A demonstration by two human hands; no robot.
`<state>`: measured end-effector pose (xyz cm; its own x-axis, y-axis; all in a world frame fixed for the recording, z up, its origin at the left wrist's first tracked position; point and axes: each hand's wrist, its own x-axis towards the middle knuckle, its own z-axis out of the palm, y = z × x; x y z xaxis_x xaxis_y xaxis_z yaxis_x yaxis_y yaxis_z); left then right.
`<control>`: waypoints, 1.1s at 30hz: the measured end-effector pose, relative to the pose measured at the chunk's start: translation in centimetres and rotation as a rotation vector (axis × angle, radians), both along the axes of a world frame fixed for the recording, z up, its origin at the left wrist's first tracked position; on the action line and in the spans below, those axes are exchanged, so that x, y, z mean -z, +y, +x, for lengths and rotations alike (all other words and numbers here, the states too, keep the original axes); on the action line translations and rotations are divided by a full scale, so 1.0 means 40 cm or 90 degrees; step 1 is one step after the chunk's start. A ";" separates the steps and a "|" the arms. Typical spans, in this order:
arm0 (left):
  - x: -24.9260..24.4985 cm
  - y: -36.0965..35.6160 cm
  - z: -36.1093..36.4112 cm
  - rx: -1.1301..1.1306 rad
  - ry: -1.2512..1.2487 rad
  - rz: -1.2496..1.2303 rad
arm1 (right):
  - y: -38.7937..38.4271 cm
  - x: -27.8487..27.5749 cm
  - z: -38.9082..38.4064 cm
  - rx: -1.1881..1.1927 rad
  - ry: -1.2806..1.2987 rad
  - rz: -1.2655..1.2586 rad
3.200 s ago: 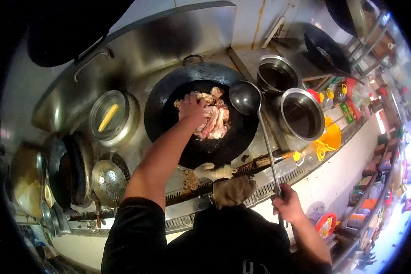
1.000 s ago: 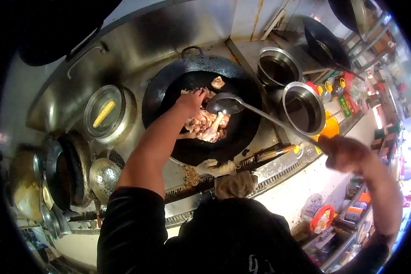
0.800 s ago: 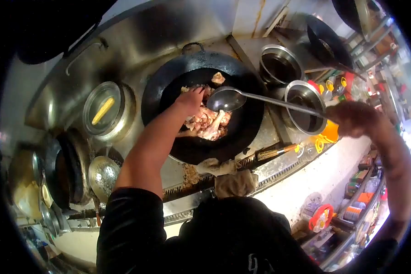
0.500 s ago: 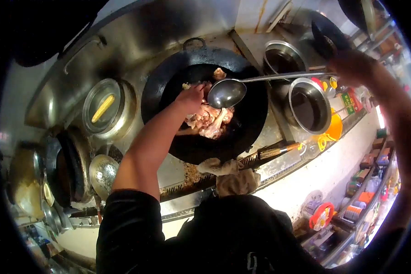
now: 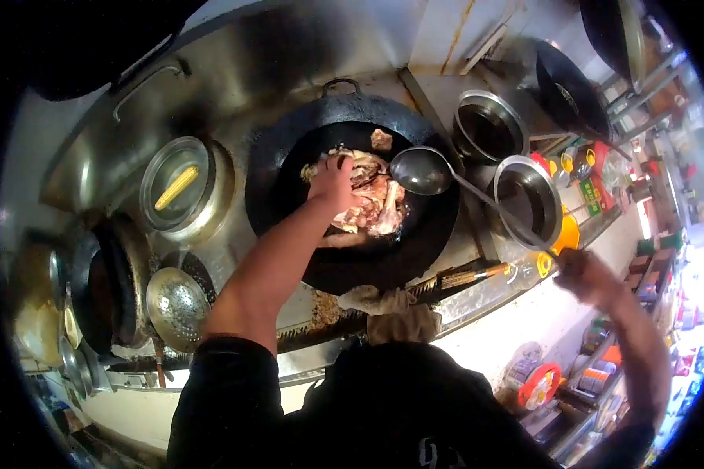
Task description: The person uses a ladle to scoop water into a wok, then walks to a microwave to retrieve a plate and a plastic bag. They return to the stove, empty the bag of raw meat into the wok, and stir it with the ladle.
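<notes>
A pile of raw bony meat pieces (image 5: 379,205) lies in the big black wok (image 5: 289,144), with one small piece (image 5: 381,139) apart at its far side. My left hand (image 5: 335,184) is on the left of the pile, fingers bent over the meat and gripping it; the fingertips are partly hidden. In my right hand (image 5: 589,278), somewhat blurred, is the handle end of a metal ladle (image 5: 421,171). The ladle's bowl hangs over the wok's right side, beside the meat. Its handle crosses a metal pot of dark liquid (image 5: 528,199).
Left of the wok stands a pot with a corn cob (image 5: 176,187) in it. A perforated skimmer (image 5: 178,309) lies nearer. A second pot of dark liquid (image 5: 490,127) is at the back right. Cloths (image 5: 399,313) and a brush (image 5: 473,275) lie along the front edge.
My right hand has come down and nearer, swinging the ladle's handle. The ladle's bowl has moved right, off the meat. My left hand has shifted slightly nearer, still at the meat.
</notes>
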<state>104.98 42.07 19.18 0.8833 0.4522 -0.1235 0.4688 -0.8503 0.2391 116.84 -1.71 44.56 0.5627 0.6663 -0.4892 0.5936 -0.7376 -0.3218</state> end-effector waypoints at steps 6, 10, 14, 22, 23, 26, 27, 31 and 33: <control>-0.086 -0.007 -0.008 -0.035 0.096 -0.037 | -0.037 0.147 -0.148 0.172 0.053 0.140; -0.058 0.025 0.017 0.032 0.114 -0.011 | 0.025 0.145 -0.211 0.299 0.137 0.147; -0.039 0.030 0.030 0.075 0.094 -0.015 | 0.022 0.165 -0.221 0.175 -0.025 0.104; -0.081 0.041 0.014 0.159 0.106 -0.005 | -0.020 0.252 -0.166 0.050 -0.371 -0.071; -0.071 0.045 0.014 0.184 0.081 -0.005 | -0.033 0.252 -0.155 0.022 -0.414 -0.091; -0.059 0.041 0.010 0.152 0.055 -0.006 | -0.070 0.232 -0.141 -0.055 -0.507 -0.080; -0.061 0.040 0.012 0.150 0.055 -0.006 | -0.082 0.224 -0.134 -0.103 -0.557 -0.048; -0.082 0.028 0.005 0.120 0.118 -0.029 | -0.105 0.198 -0.113 -0.126 -0.515 -0.083; -0.078 0.038 -0.005 0.103 0.082 -0.031 | -0.089 0.175 -0.119 -0.096 -0.489 -0.101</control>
<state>104.80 43.59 22.32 0.9195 0.2964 -0.2582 0.3562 -0.9061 0.2283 112.09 -5.27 37.55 0.6905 0.7168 -0.0966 0.7036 -0.6348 0.3192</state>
